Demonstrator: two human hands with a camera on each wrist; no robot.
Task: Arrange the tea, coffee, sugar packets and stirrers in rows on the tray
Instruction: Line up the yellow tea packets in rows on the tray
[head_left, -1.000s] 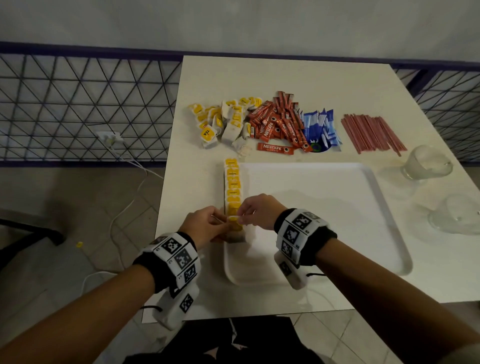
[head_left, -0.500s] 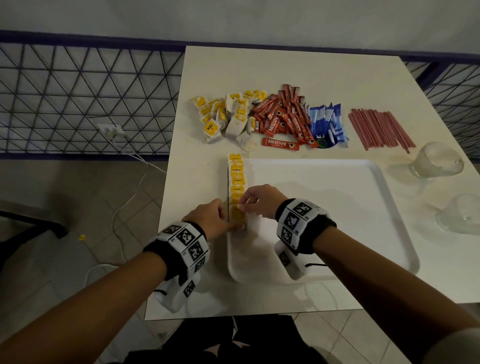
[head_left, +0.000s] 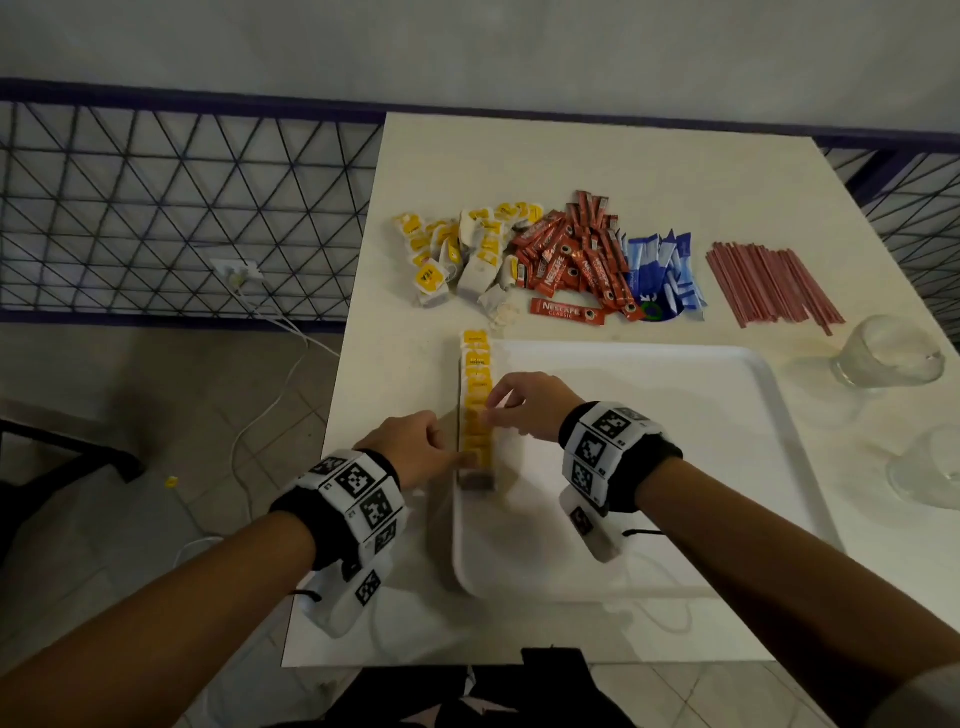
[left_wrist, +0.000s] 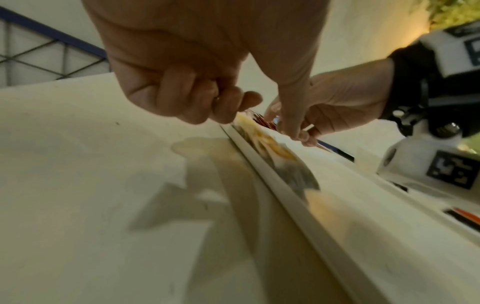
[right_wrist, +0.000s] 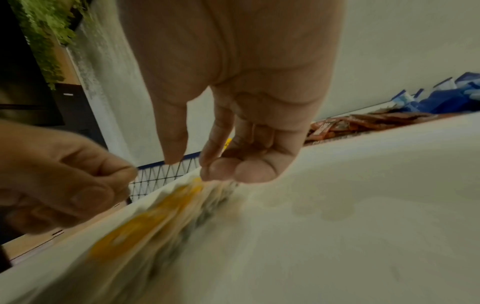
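A white tray (head_left: 649, 441) lies on the table, with a row of yellow-tagged tea bags (head_left: 478, 374) standing along its left rim. My left hand (head_left: 457, 457) is outside that rim with its fingers curled, the thumb pressing the near end of the row (left_wrist: 272, 148). My right hand (head_left: 493, 410) hovers over the tray, bent fingertips touching the row's right side (right_wrist: 155, 216) and the thumb clear of it. Behind the tray lie loose tea bags (head_left: 467, 254), red coffee sticks (head_left: 571, 254), blue sugar packets (head_left: 660, 270) and red stirrers (head_left: 769, 280).
Two clear glasses (head_left: 883, 358) (head_left: 930, 467) stand on the table right of the tray. A dark wire fence (head_left: 182, 208) runs behind and left of the table. White cables (head_left: 260, 389) trail over the floor on the left.
Both hands were pinching together at the near end of the row. They have parted: the right one slid a little farther up the row and the left thumb stays at the near end.
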